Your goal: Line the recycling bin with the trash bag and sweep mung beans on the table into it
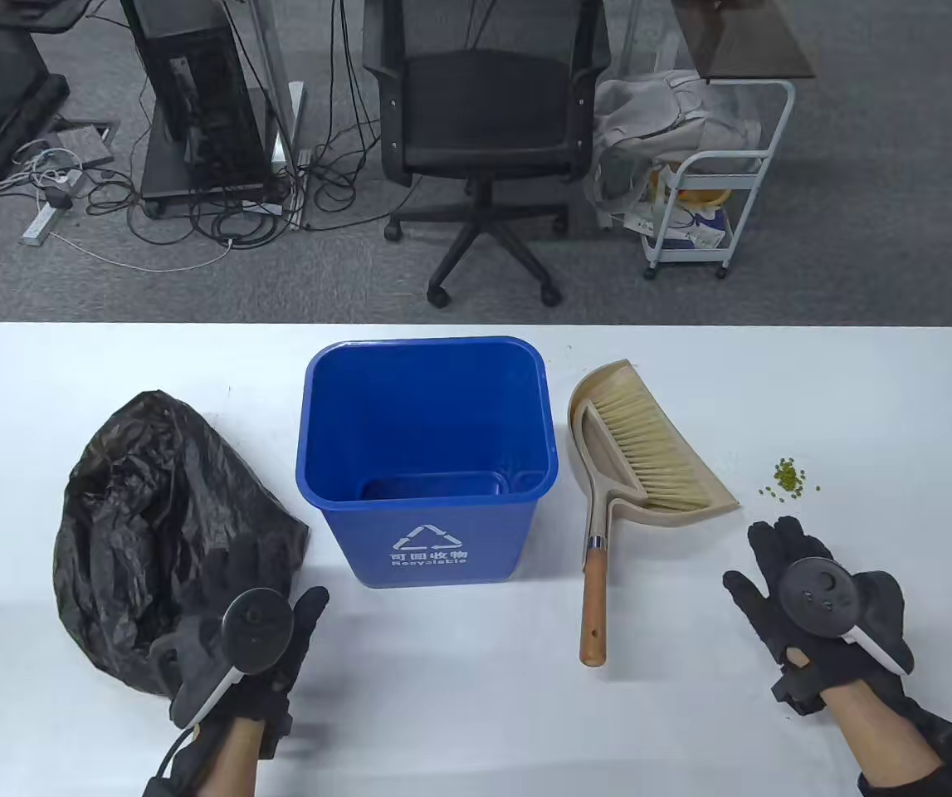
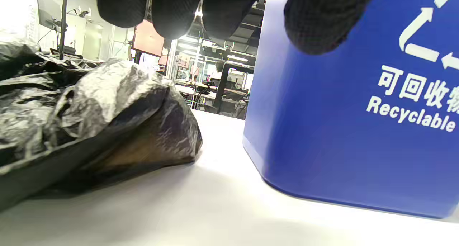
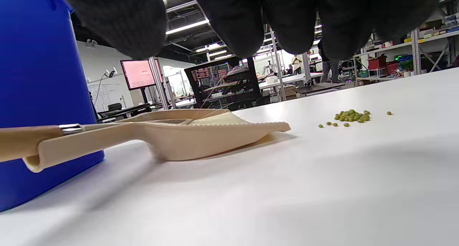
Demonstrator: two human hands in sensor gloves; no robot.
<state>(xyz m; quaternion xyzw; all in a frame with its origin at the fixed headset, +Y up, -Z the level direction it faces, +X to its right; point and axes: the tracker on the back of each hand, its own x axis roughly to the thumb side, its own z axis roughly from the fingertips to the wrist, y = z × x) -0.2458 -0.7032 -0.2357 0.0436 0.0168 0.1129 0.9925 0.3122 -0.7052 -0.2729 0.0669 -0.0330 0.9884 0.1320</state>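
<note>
A smooth, glossy blue plastic recycling bin (image 1: 426, 465) is sitting on a matt white worktop (image 1: 476, 714). The black trash bag (image 1: 164, 531) is showing thin, crinkled, shiny film. The beige plastic dustpan (image 1: 650, 448) is holding a bristled brush (image 1: 600, 531) with a wooden handle and metal collar.

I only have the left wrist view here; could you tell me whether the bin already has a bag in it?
Observer: No, the bin is bare inside; the bag lies crumpled to its left.
Operator: Thanks. Where are the beans, please?
Observer: The beans sit in a small pile right of the dustpan, just beyond the right hand.
Operator: Is that hand holding the brush?
Observer: No, the brush lies in the dustpan, untouched.
</note>
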